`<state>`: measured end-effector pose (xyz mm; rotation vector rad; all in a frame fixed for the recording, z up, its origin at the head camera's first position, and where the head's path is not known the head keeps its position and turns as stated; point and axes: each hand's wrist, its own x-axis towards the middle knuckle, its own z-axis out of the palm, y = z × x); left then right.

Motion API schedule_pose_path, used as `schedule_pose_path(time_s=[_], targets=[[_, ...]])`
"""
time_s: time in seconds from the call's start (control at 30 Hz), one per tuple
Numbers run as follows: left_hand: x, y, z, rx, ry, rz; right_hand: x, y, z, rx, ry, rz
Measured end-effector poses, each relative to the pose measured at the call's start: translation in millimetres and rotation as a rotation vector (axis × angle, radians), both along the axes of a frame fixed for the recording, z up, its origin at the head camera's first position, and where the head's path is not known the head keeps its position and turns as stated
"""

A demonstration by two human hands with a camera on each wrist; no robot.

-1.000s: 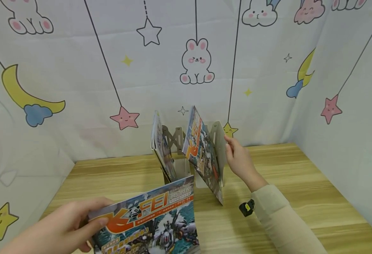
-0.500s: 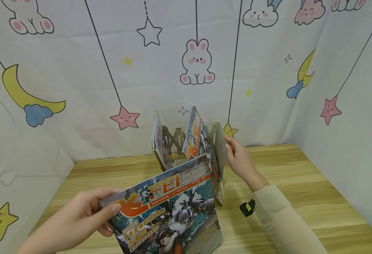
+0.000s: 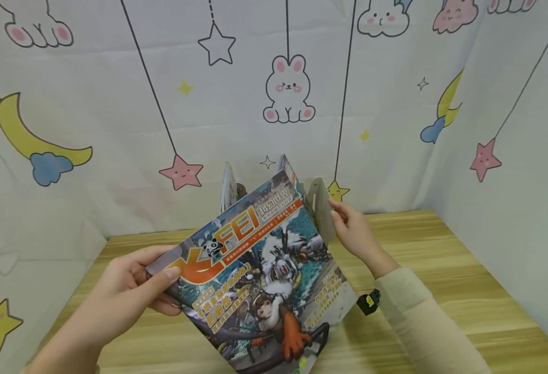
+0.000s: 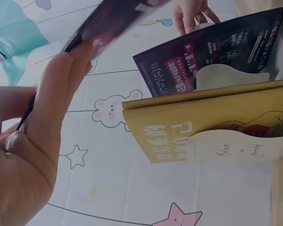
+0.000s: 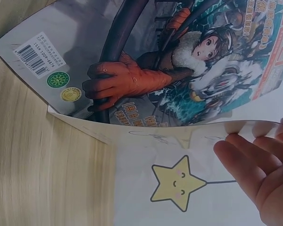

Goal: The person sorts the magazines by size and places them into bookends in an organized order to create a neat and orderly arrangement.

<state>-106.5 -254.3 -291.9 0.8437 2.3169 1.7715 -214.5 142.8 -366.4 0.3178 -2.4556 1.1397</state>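
My left hand (image 3: 129,296) pinches the upper left edge of a magazine (image 3: 264,270), thumb on its colourful cover. It is tilted in front of an expandable metal bookend, hiding most of it. At the bookend's right end plate (image 3: 321,205), my right hand (image 3: 359,239) grips the edge between thumb and fingers. Another magazine (image 4: 207,54) leans inside the bookend near that plate. Yellow-covered books (image 4: 212,108) stand at the other end, against a white end plate (image 4: 236,147) with handwriting-style print. In the left wrist view, the left hand (image 4: 33,136) is apart from these books.
The wood-grain table (image 3: 409,280) carries the bookend near its back edge. Behind it hangs a white cloth (image 3: 236,109) printed with rabbits, stars and moons. A small black device (image 3: 369,302) is by the right sleeve (image 3: 423,311).
My left hand has brought the magazine up, rightward and forward, and turned it to slant more in front of the bookend. My right hand stays on the end plate.
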Motion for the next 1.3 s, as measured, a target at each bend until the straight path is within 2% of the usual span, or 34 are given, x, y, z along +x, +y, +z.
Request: schedule_pose_path(time_s=[0.23, 0.4, 0.57, 0.87, 1.03, 1.3], targets=[[2.7, 14.8, 12.8, -0.005, -0.01, 0.153, 3.1, 6.2, 2.9, -0.011, -0.051, 0.039], [4.4, 28.0, 22.1, -0.012, -0.071, 0.234, 2.5, 6.9, 2.0, -0.015, -0.082, 0.046], [4.4, 43.2, 32.1, -0.013, -0.098, 0.296, 1.2, 6.6, 0.0, -0.025, -0.079, 0.052], [-5.0, 65.1, 47.4, -0.039, -0.07, 0.363, 0.6, 8.5, -0.8, -0.017, -0.062, 0.06], [-14.1, 80.7, 47.5, 0.006, -0.037, 0.383, 0.2, 11.2, -0.4, -0.022, -0.062, 0.064], [-29.6, 105.4, 37.1, 0.097, -0.057, 0.396, 0.8, 10.2, -0.2, -0.022, -0.085, 0.045]])
